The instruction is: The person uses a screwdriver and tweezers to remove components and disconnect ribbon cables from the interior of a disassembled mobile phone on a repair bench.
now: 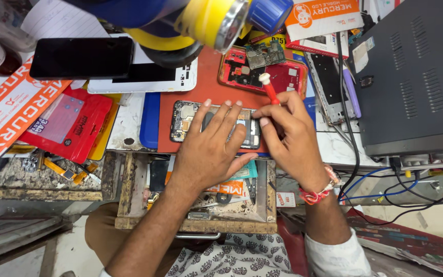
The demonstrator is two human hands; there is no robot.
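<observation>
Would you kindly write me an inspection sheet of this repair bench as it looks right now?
Surface: orange work mat on a crowded bench.
Job's things: opened phone with its back off; red-handled screwdriver tip down at its right end.
Clutter: red phone frame, black phone, red packets, open parts drawer.
Hands: left hand flat on the phone; right hand grips the screwdriver.
Cables: blue and black cables at right.
Surroundings: black equipment case.

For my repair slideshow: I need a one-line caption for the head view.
Left hand steadies an opened phone on a red mat while the right hand works a red screwdriver.
</observation>
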